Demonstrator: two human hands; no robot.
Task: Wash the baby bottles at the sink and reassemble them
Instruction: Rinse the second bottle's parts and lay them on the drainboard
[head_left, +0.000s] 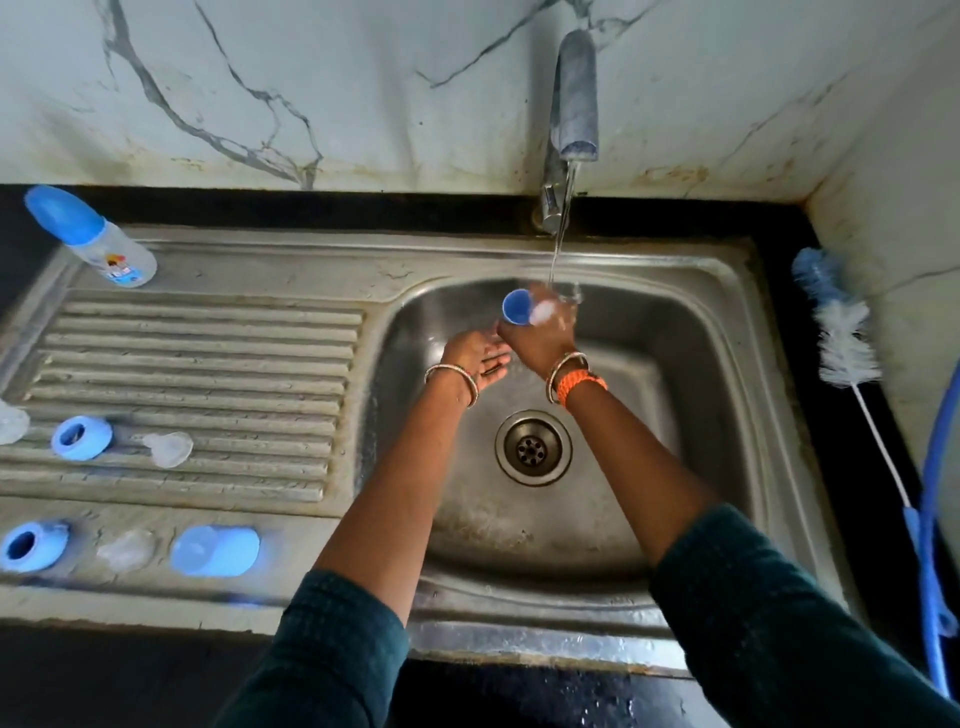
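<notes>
Your right hand (540, 338) grips a small blue plastic cap (517, 307) under the thin stream from the steel tap (574, 93); fingers are curled round it, foamy and blurred. Something clear, maybe a bottle body, shows just behind the fingers, but you cannot tell from this view. Your left hand (480, 358) sits just beside and below, palm up, fingers relaxed and spread, holding nothing.

Both hands are over the basin of the stainless steel sink (727, 364), above the round drain (533, 448).

Parts on the ribbed draining board:
- an assembled clear bottle with a blue dome cap (93, 236), far left corner
- two blue screw rings (81, 437), (32, 545)
- clear silicone teats (169, 448), (125, 550), faint against the steel
- a second blue cap lying on its side (215, 551)

A blue-and-white bottle brush (844, 332) lies on the black counter to the right.

Risks, as judged:
- Soapy fingers: the cap could slip and drop toward the drain.
- Water striking the cap's hollow may spray outward.
- The teats are near invisible on the board; easy to knock or miss at reassembly.

Hard to read: a clear piece at the left edge is cut off; the brush handle runs out of frame lower right.
</notes>
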